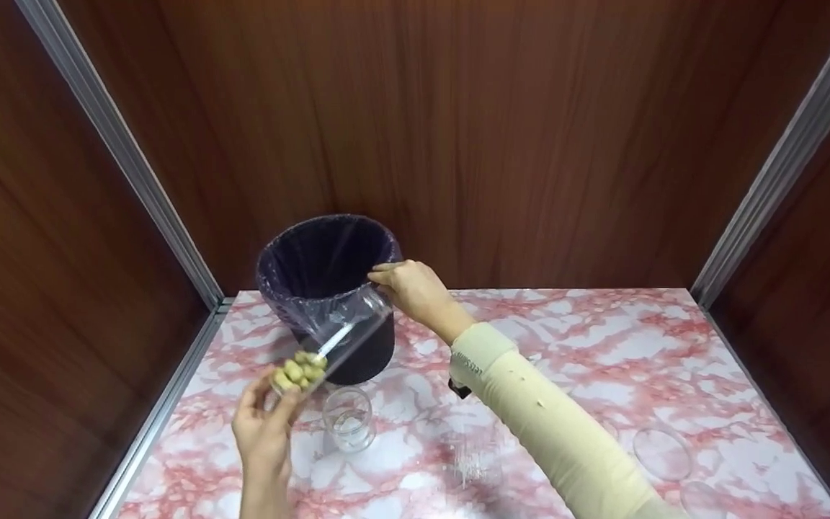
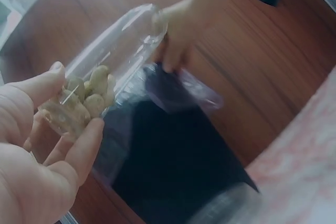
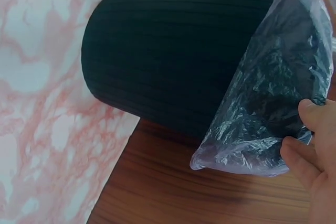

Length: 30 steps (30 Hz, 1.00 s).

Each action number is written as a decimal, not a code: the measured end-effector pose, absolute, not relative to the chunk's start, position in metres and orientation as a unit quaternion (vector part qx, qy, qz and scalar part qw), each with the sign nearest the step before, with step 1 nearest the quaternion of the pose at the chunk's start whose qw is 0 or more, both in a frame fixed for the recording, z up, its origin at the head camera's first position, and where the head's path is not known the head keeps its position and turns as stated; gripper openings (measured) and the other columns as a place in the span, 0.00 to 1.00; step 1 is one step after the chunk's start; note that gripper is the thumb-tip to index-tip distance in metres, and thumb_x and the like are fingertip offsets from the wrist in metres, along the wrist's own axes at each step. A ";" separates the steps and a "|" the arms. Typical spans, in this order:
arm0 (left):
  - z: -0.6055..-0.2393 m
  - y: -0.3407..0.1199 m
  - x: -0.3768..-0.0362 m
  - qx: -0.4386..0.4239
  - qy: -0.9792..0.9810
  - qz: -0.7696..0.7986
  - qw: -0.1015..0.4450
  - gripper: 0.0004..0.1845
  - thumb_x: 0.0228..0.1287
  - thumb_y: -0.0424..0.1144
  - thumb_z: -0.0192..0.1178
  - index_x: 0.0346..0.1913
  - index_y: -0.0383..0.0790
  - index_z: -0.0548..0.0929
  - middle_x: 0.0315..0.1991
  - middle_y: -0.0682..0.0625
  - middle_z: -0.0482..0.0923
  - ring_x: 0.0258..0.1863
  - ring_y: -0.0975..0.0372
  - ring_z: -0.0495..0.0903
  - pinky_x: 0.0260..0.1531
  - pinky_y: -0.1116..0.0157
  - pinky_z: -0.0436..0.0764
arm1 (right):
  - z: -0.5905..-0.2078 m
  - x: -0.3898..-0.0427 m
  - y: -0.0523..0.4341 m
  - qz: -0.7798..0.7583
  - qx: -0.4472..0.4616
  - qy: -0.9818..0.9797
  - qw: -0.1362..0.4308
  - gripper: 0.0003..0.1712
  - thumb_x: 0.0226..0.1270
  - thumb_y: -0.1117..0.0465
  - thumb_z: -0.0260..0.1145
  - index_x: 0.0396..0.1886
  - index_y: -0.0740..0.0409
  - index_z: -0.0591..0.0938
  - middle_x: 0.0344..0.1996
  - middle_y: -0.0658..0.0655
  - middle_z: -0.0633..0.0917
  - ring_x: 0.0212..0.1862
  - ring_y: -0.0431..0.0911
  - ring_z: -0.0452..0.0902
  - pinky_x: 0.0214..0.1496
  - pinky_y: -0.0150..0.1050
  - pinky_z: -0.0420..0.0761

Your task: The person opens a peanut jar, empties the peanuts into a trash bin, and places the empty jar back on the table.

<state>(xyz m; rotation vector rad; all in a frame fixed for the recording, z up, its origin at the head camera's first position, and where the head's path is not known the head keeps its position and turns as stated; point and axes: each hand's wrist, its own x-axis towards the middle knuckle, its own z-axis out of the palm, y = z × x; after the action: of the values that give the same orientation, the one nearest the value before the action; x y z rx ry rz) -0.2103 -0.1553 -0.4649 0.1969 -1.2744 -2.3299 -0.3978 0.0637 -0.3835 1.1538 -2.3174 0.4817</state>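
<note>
I see the bin (image 1: 328, 295) at the table's (image 1: 602, 346) back-left, light w/ a flimsy liner (image 3: 273, 93), so my right hand (image 1: 415, 288) pinches the liner at the rim. My left hand (image 1: 264, 432) grips the tube (image 1: 336, 339) by its base, tilted mouth-up toward the bin; it's clear, thin plastic, prob slippery. The nuts (image 1: 301, 369) sit loose at the low end.

Illumination is even and moderately bright in all three views, coming from above. In the head view, shadows on the marble tabletop (image 1: 602, 346) are soft and short; the wood panels (image 1: 530, 130) carry a mild sheen, and straight edges bow slightly toward the frame borders. The left wrist view is washed out and soft, with motion blur on the clear container (image 2: 110, 66). The right wrist view is sharpest; the plastic liner (image 3: 273, 87) shows small specular glints.
</note>
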 end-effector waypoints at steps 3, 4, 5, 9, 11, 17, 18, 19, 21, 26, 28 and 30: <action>-0.445 -0.160 -0.218 0.079 -0.474 -0.838 0.257 0.22 0.55 0.16 0.62 0.53 0.33 0.78 0.50 0.43 0.71 0.47 0.55 0.78 0.42 0.63 0.84 | -0.383 -0.398 0.062 0.175 0.425 -0.850 0.258 0.12 0.63 0.68 0.67 0.45 0.53 0.88 0.47 0.54 0.86 0.46 0.48 0.84 0.46 0.42 0.83; -0.439 -0.162 -0.221 0.083 -0.478 -0.834 0.261 0.22 0.55 0.17 0.63 0.53 0.34 0.78 0.50 0.43 0.70 0.47 0.55 0.77 0.41 0.64 0.84 | -0.384 -0.397 0.062 0.172 0.424 -0.851 0.259 0.12 0.63 0.67 0.67 0.45 0.53 0.88 0.48 0.54 0.86 0.46 0.48 0.84 0.45 0.43 0.83; -0.432 -0.163 -0.223 0.087 -0.479 -0.833 0.264 0.22 0.55 0.17 0.64 0.53 0.34 0.77 0.50 0.43 0.69 0.47 0.55 0.76 0.42 0.64 0.84 | -0.384 -0.397 0.062 0.168 0.423 -0.852 0.259 0.12 0.64 0.67 0.67 0.45 0.52 0.88 0.48 0.54 0.86 0.45 0.48 0.84 0.45 0.43 0.83; -0.407 -0.166 -0.235 0.106 -0.480 -0.826 0.276 0.25 0.54 0.19 0.67 0.55 0.33 0.76 0.50 0.43 0.68 0.45 0.57 0.73 0.42 0.64 0.83 | -0.385 -0.395 0.062 0.162 0.415 -0.857 0.259 0.15 0.62 0.67 0.68 0.48 0.53 0.87 0.49 0.53 0.85 0.47 0.48 0.83 0.45 0.44 0.83; -0.396 -0.166 -0.241 0.108 -0.487 -0.818 0.287 0.26 0.53 0.20 0.68 0.56 0.32 0.76 0.49 0.43 0.68 0.42 0.57 0.75 0.42 0.64 0.83 | -0.385 -0.394 0.062 0.157 0.408 -0.861 0.260 0.16 0.62 0.67 0.69 0.49 0.52 0.87 0.49 0.52 0.85 0.47 0.48 0.83 0.45 0.44 0.83; -0.374 -0.166 -0.258 0.103 -0.579 -0.718 0.371 0.28 0.47 0.22 0.73 0.55 0.31 0.79 0.46 0.43 0.75 0.37 0.55 0.82 0.37 0.66 0.84 | -0.382 -0.392 0.060 0.150 0.399 -0.867 0.258 0.15 0.62 0.67 0.68 0.48 0.51 0.87 0.49 0.52 0.86 0.47 0.48 0.83 0.43 0.45 0.84; -0.372 -0.167 -0.259 0.107 -0.596 -0.698 0.382 0.28 0.47 0.23 0.74 0.55 0.32 0.80 0.45 0.44 0.76 0.36 0.55 0.82 0.36 0.67 0.84 | -0.381 -0.391 0.060 0.149 0.399 -0.868 0.256 0.15 0.62 0.67 0.68 0.48 0.51 0.87 0.49 0.52 0.86 0.47 0.48 0.83 0.43 0.46 0.84; -0.371 -0.167 -0.260 0.113 -0.613 -0.677 0.391 0.28 0.46 0.24 0.75 0.54 0.33 0.81 0.45 0.45 0.76 0.36 0.55 0.82 0.36 0.68 0.84 | -0.381 -0.391 0.060 0.150 0.400 -0.868 0.253 0.15 0.61 0.68 0.68 0.47 0.51 0.88 0.49 0.52 0.86 0.46 0.49 0.84 0.42 0.46 0.84; -0.369 -0.168 -0.261 0.120 -0.638 -0.647 0.401 0.28 0.45 0.26 0.76 0.54 0.36 0.82 0.45 0.47 0.76 0.36 0.55 0.82 0.36 0.70 0.84 | -0.379 -0.390 0.060 0.148 0.400 -0.869 0.250 0.14 0.62 0.67 0.68 0.46 0.51 0.88 0.48 0.50 0.86 0.45 0.49 0.84 0.41 0.46 0.84; -0.364 -0.169 -0.264 0.112 -0.676 -0.597 0.418 0.28 0.46 0.30 0.77 0.54 0.38 0.83 0.45 0.48 0.74 0.39 0.55 0.81 0.39 0.70 0.83 | -0.376 -0.391 0.060 0.144 0.398 -0.870 0.251 0.13 0.61 0.67 0.68 0.43 0.50 0.88 0.46 0.48 0.86 0.42 0.48 0.84 0.38 0.46 0.84; -0.362 -0.169 -0.265 0.109 -0.689 -0.581 0.419 0.28 0.46 0.31 0.77 0.54 0.39 0.84 0.45 0.48 0.74 0.40 0.55 0.81 0.39 0.70 0.83 | -0.375 -0.391 0.060 0.143 0.397 -0.872 0.248 0.13 0.61 0.68 0.68 0.44 0.50 0.88 0.46 0.48 0.86 0.42 0.48 0.84 0.39 0.46 0.84; -0.358 -0.168 -0.265 0.112 -0.709 -0.555 0.420 0.27 0.46 0.32 0.77 0.54 0.41 0.84 0.45 0.48 0.74 0.40 0.55 0.82 0.38 0.70 0.83 | -0.375 -0.391 0.061 0.143 0.396 -0.874 0.244 0.13 0.62 0.67 0.68 0.44 0.50 0.88 0.46 0.48 0.86 0.43 0.48 0.84 0.39 0.46 0.84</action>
<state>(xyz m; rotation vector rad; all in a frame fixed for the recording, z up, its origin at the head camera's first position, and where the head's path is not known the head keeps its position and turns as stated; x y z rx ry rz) -0.2652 -0.1678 -0.3583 0.2802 -1.7774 -1.3903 -0.3913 0.0606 -0.3754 1.0823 -2.3860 0.3907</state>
